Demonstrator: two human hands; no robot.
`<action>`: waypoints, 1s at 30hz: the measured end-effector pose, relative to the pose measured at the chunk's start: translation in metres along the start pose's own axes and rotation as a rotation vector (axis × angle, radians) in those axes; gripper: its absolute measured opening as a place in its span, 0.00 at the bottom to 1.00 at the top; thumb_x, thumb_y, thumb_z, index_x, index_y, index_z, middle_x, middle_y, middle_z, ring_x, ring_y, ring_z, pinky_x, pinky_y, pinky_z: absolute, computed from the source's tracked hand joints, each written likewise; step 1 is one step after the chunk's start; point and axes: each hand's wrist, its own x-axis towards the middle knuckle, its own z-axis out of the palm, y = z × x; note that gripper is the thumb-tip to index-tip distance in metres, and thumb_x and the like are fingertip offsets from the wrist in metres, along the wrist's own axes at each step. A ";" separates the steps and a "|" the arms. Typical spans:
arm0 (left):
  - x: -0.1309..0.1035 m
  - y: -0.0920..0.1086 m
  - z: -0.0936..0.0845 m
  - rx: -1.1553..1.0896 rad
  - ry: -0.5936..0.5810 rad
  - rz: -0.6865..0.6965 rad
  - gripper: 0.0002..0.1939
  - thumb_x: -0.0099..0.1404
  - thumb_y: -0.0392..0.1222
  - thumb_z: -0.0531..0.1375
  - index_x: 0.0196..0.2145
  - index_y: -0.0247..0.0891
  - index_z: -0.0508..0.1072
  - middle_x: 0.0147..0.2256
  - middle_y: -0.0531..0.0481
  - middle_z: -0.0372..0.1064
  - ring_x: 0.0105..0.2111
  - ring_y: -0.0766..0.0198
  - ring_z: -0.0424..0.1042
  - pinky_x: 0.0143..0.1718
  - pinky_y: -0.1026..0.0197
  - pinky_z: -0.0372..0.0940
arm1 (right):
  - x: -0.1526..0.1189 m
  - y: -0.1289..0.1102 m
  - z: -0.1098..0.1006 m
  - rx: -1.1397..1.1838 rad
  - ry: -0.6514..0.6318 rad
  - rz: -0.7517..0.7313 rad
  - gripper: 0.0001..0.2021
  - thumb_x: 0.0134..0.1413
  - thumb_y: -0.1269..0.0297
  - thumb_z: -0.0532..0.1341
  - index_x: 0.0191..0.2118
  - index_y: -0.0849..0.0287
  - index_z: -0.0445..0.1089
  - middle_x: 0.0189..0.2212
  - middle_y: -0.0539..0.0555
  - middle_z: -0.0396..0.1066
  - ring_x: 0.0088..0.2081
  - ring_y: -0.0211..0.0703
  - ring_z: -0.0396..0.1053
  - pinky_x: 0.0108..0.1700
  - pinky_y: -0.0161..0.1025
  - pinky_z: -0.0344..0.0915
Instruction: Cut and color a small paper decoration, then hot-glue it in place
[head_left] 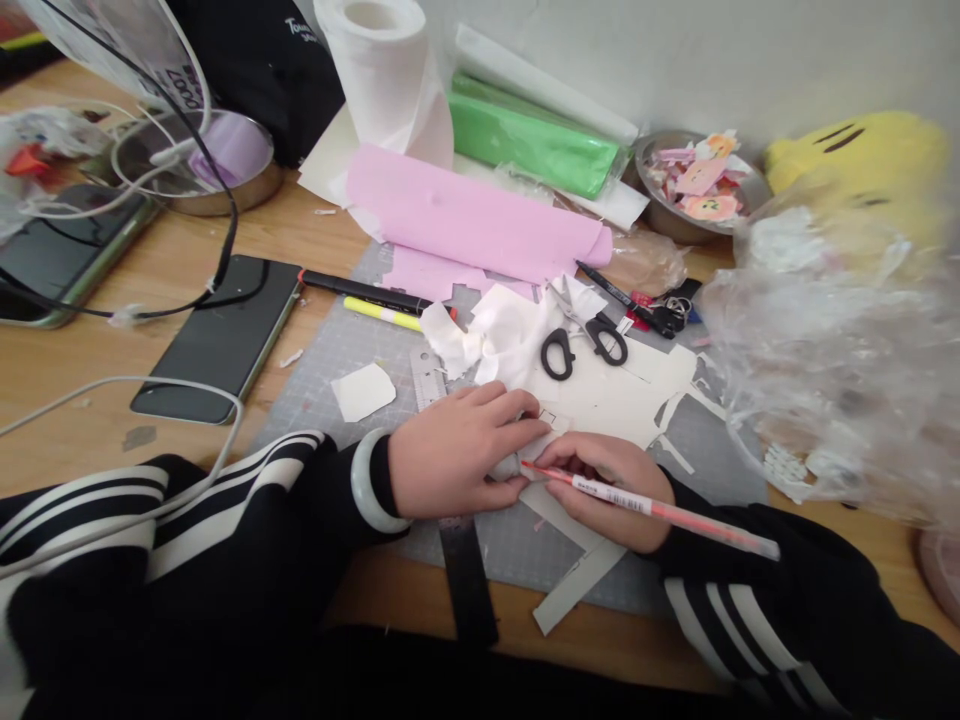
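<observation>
My right hand [611,485] is closed round a red pen [675,515], whose tip touches a small white paper piece [510,468]. Curled round that piece from the left, the fingers of my left hand [465,450] press on it. Both hands are over the grey cutting mat [330,370]. A ruler [466,580] passes beneath my left hand. Behind the hands, black-handled scissors [581,335] lie on white paper [615,390], next to crumpled tissue [499,330].
Behind are a pink roll [472,210], a paper roll [390,80] and a green packet [532,135]. Phones [221,335] and a metal bowl [255,185] stand left. At right are a bowl of cutouts [660,215], plastic bags [840,380] and a yellow plush [870,150].
</observation>
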 end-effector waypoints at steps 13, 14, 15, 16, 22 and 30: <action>-0.001 -0.002 0.001 -0.005 0.028 0.019 0.19 0.61 0.44 0.55 0.49 0.35 0.68 0.48 0.44 0.64 0.46 0.55 0.62 0.48 0.52 0.62 | 0.001 0.000 0.001 0.000 0.009 -0.002 0.08 0.47 0.63 0.56 0.30 0.58 0.71 0.22 0.49 0.70 0.21 0.33 0.61 0.25 0.31 0.56; -0.001 -0.002 0.001 -0.003 0.030 0.021 0.19 0.61 0.45 0.55 0.49 0.35 0.68 0.48 0.44 0.64 0.46 0.55 0.62 0.48 0.52 0.62 | 0.001 0.000 0.001 0.000 0.004 -0.004 0.08 0.47 0.63 0.56 0.30 0.58 0.71 0.22 0.49 0.70 0.21 0.33 0.61 0.25 0.31 0.56; -0.001 -0.001 0.001 0.000 0.033 0.022 0.19 0.61 0.45 0.55 0.49 0.35 0.68 0.48 0.44 0.64 0.46 0.55 0.62 0.48 0.52 0.62 | 0.001 0.000 0.001 -0.002 0.007 -0.004 0.09 0.47 0.63 0.56 0.30 0.58 0.71 0.21 0.49 0.70 0.21 0.33 0.61 0.25 0.31 0.55; -0.001 -0.001 0.001 0.000 0.035 0.022 0.19 0.61 0.45 0.55 0.49 0.35 0.68 0.48 0.44 0.64 0.46 0.55 0.62 0.48 0.52 0.62 | 0.001 0.000 0.001 -0.003 0.006 -0.005 0.09 0.47 0.63 0.55 0.30 0.58 0.71 0.21 0.49 0.70 0.21 0.33 0.60 0.25 0.31 0.55; -0.001 -0.002 0.002 -0.005 0.049 0.023 0.19 0.61 0.45 0.55 0.49 0.35 0.68 0.47 0.44 0.65 0.47 0.56 0.63 0.48 0.54 0.63 | 0.003 0.001 0.003 0.007 0.047 -0.040 0.09 0.48 0.63 0.55 0.29 0.59 0.71 0.21 0.48 0.70 0.21 0.32 0.60 0.24 0.31 0.55; -0.001 -0.001 0.002 0.002 0.059 0.025 0.18 0.61 0.45 0.56 0.48 0.35 0.68 0.47 0.45 0.66 0.46 0.56 0.64 0.47 0.54 0.64 | 0.000 0.000 0.002 0.003 0.037 -0.024 0.08 0.47 0.63 0.55 0.30 0.58 0.71 0.21 0.48 0.70 0.21 0.33 0.61 0.25 0.31 0.55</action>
